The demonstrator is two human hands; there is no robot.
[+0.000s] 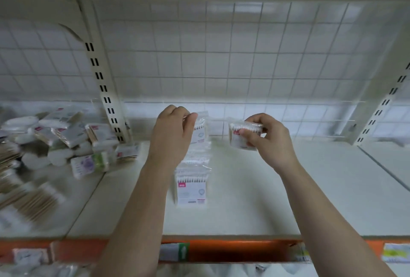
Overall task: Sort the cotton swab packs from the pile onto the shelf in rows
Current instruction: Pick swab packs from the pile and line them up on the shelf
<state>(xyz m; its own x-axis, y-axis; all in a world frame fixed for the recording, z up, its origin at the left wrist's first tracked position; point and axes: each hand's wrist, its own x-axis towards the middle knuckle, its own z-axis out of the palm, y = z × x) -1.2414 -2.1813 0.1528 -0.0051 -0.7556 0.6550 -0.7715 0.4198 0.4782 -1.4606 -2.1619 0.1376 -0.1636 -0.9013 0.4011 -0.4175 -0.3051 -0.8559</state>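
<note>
Two hands reach forward over the shelf (288, 188). The left hand (173, 134) pinches the top of a pack (200, 129) at the back of the row (192, 185) of upright packs. The right hand (266, 141) curls round a second pack (240, 135), with bare shelf stretching to its right. The pile (66, 141) lies left past the slotted post (104, 90), blurred and cut off by the frame edge.
</note>
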